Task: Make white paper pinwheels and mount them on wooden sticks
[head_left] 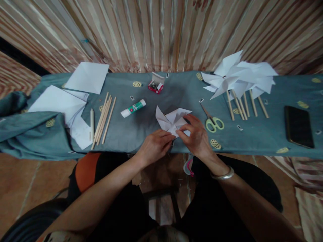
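A white paper pinwheel (pixel 174 118) with folded blades is between my hands near the table's front edge. My left hand (pixel 155 145) pinches its near left edge, fingers pressed together. On the right side, my right hand (pixel 195 136) grips it, with thumb and index finger close to the centre. No stick shows on this pinwheel. A glue stick (pixel 133 108) lies to the left of it. Beyond it stands an open small box of metal pins (pixel 155 85). Scissors with green handles (pixel 214 123) rest just right of my right hand.
Several wooden sticks (pixel 104 121) and a pale marker-like rod (pixel 92 121) lie at left beside white paper sheets (pixel 87 77). Several pinwheels on sticks (pixel 227 75) are piled at the back right. A black phone (pixel 299 127) lies at far right. A striped curtain (pixel 161 33) hangs behind the table.
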`<state>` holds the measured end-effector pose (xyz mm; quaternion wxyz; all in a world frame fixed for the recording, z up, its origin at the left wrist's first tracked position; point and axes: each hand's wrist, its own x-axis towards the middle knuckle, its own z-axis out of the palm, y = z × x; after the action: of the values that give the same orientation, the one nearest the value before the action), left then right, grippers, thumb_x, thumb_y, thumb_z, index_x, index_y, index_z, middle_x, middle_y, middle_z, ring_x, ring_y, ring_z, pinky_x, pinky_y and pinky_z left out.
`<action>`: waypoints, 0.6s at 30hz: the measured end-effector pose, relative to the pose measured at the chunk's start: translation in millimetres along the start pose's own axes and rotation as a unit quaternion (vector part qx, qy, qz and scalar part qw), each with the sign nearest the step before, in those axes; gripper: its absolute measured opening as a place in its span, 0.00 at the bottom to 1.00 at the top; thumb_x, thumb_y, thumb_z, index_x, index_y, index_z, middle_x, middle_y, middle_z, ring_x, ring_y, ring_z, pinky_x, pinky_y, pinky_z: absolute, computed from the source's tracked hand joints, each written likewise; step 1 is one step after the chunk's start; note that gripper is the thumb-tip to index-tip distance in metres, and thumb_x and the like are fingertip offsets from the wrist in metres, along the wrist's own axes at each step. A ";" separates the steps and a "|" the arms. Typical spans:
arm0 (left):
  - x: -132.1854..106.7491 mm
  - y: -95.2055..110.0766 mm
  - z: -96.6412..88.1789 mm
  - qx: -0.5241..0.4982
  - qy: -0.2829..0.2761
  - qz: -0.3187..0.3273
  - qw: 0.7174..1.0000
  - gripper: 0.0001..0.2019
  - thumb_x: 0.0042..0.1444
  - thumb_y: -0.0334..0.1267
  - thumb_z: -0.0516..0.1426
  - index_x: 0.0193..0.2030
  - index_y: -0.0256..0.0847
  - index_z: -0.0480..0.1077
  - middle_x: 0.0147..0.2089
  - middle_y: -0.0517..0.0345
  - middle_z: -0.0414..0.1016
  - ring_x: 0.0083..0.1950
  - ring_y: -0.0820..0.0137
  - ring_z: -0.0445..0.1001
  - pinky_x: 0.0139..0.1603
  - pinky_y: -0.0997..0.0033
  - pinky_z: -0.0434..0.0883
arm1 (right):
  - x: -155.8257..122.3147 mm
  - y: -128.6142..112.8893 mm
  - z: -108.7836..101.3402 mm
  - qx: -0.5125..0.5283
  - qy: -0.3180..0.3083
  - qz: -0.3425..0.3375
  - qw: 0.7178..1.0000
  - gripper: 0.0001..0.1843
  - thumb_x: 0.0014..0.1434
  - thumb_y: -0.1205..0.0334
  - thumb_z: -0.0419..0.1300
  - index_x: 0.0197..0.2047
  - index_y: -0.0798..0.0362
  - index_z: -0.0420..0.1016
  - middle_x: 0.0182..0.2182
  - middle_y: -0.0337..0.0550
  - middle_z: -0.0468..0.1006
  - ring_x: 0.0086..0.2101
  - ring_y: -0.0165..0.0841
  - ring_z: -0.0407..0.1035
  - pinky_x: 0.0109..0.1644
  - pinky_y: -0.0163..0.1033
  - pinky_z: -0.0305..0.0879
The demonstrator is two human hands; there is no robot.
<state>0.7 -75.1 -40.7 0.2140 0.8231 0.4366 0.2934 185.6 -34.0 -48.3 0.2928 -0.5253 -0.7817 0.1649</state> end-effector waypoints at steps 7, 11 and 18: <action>-0.1 -2.0 2.5 -0.012 0.012 -0.015 1.000 0.12 0.60 0.28 0.54 0.47 0.39 0.76 0.42 0.52 0.80 0.44 0.67 0.77 0.46 0.64 0.77 | -0.6 -0.1 0.1 0.007 -0.010 0.008 1.000 0.07 0.57 0.64 0.61 0.28 0.45 0.78 0.54 0.42 0.71 0.60 0.44 0.59 0.63 0.58 0.61; 0.2 -2.6 3.0 -0.027 0.021 -0.020 0.999 0.11 0.60 0.29 0.54 0.46 0.39 0.76 0.42 0.52 0.80 0.44 0.67 0.77 0.47 0.64 0.77 | -1.4 -0.4 0.8 -0.006 -0.008 0.005 1.000 0.07 0.58 0.63 0.60 0.29 0.46 0.77 0.55 0.43 0.71 0.61 0.44 0.59 0.63 0.56 0.60; 1.0 -1.3 1.2 -0.031 0.016 -0.022 0.999 0.11 0.60 0.29 0.54 0.46 0.38 0.76 0.42 0.52 0.80 0.44 0.67 0.77 0.47 0.65 0.76 | -2.6 -5.3 -0.8 -0.052 0.003 -0.021 0.998 0.06 0.58 0.63 0.60 0.30 0.45 0.77 0.54 0.41 0.73 0.61 0.42 0.59 0.63 0.58 0.61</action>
<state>1.2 -73.6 -42.1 0.2393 0.8011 0.4489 0.3154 182.9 -38.6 -45.5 0.2710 -0.5241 -0.7989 0.1166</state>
